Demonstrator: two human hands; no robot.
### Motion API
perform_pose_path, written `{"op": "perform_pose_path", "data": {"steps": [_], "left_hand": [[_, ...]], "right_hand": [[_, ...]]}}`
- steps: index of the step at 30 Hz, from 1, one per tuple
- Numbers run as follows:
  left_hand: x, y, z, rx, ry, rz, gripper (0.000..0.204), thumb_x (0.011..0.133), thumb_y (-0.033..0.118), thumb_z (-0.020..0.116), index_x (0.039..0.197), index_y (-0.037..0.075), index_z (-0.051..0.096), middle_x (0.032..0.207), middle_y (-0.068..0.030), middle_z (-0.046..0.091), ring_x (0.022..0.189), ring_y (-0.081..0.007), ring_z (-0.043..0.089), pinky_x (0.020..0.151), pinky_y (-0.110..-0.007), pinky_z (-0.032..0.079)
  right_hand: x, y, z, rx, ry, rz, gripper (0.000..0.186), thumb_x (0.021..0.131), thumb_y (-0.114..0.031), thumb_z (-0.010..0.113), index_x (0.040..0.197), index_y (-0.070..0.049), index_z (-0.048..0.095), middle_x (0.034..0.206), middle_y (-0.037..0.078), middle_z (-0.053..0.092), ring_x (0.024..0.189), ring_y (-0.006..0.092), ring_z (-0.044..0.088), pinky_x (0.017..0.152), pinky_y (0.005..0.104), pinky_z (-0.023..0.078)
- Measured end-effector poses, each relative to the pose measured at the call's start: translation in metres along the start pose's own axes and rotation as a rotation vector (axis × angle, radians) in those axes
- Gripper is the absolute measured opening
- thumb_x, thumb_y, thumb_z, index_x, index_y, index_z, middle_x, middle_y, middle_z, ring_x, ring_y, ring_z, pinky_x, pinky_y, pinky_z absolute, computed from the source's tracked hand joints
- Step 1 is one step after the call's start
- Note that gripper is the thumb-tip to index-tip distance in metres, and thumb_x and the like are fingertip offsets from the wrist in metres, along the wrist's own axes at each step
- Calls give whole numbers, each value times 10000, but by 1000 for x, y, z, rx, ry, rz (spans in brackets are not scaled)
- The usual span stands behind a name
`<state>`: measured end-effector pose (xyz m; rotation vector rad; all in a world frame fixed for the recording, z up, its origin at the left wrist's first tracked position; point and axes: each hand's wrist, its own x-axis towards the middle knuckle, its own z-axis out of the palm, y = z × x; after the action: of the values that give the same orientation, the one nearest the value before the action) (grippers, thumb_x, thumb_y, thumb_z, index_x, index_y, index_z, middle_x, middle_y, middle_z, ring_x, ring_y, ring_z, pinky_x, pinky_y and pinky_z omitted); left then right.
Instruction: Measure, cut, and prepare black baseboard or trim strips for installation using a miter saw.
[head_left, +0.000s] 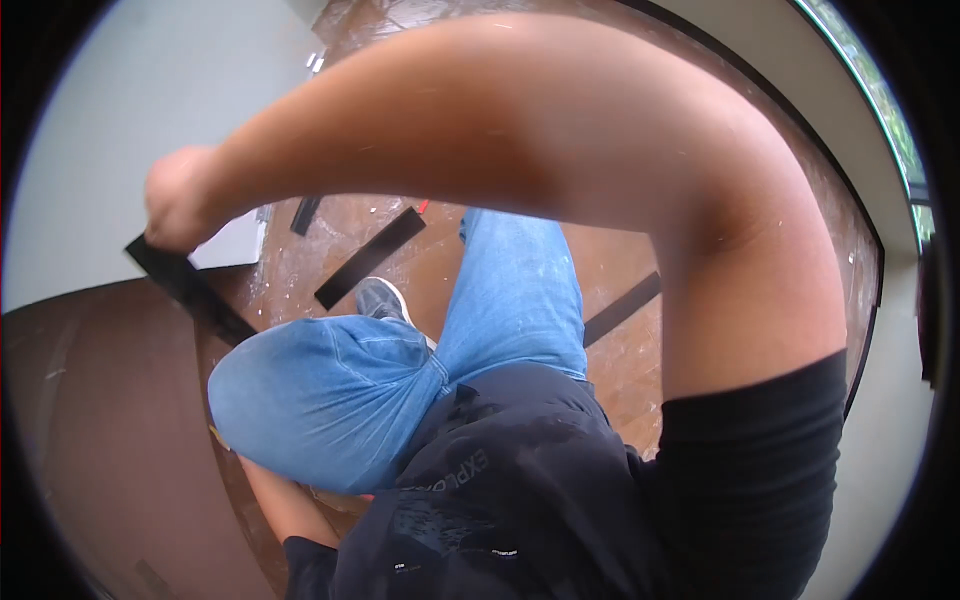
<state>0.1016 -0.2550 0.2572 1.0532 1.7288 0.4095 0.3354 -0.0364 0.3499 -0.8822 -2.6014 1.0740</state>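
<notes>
My right hand [183,200] reaches across to the far left, its bare arm arching over the upper part of the head view. The fingers are closed at the upper end of a black skirting strip [195,295]. This strip slants down beside the pale wall [120,150], and its lower end passes behind my bent left knee. My left forearm [283,500] runs under that knee at the lower left; the hand itself is hidden there.
On the dusty brown floor lie a black strip [370,258] near my shoe [382,298], a shorter black piece [306,215] and another dark strip [622,308] right of my leg. A brown panel-like surface [110,420] fills the left. Black skirting edges the right wall [862,120].
</notes>
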Motion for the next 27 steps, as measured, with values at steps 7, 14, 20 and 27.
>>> {"op": "perform_pose_path", "data": {"steps": [7, 14, 20, 27], "left_hand": [[58, 36, -43, 471, -4, 137, 319, 955, 216, 715, 1167, -21, 687, 990, -98, 740, 898, -169, 669, 784, -335, 517], [131, 33, -43, 418, -83, 305, 310, 1033, 201, 623, 1262, -7, 646, 1096, -115, 738, 1011, -179, 657, 924, -352, 506], [156, 71, -7, 266, -250, 399, 234, 1078, 167, 556, 1208, -12, 632, 1065, -42, 693, 1021, -127, 598, 957, -307, 463], [161, 148, 24, 216, -532, 465, 196, 1078, 155, 559, 1176, 6, 641, 1017, 12, 655, 970, -86, 566, 919, -264, 461]], "right_hand": [[-212, 158, 29, 1402, 986, 677, 101, 987, -205, 589, 1001, -108, 566, 810, -10, 511, 633, 87, 504, 512, 251, 381], [-329, 156, 152, 1733, 1071, 839, 587, 964, 108, 479, 1531, 73, 330, 1204, 218, 600, 1009, 272, 659, 829, 357, 599], [-371, 152, 143, 1805, 1108, 758, 496, 1041, -95, 571, 1490, 27, 399, 1262, 196, 634, 728, 125, 602, 557, 245, 488], [-336, 128, 73, 1389, 1214, 579, 539, 1073, -267, 581, 1482, 41, 412, 1180, 178, 670, 507, 58, 399, 394, 201, 307]]}}
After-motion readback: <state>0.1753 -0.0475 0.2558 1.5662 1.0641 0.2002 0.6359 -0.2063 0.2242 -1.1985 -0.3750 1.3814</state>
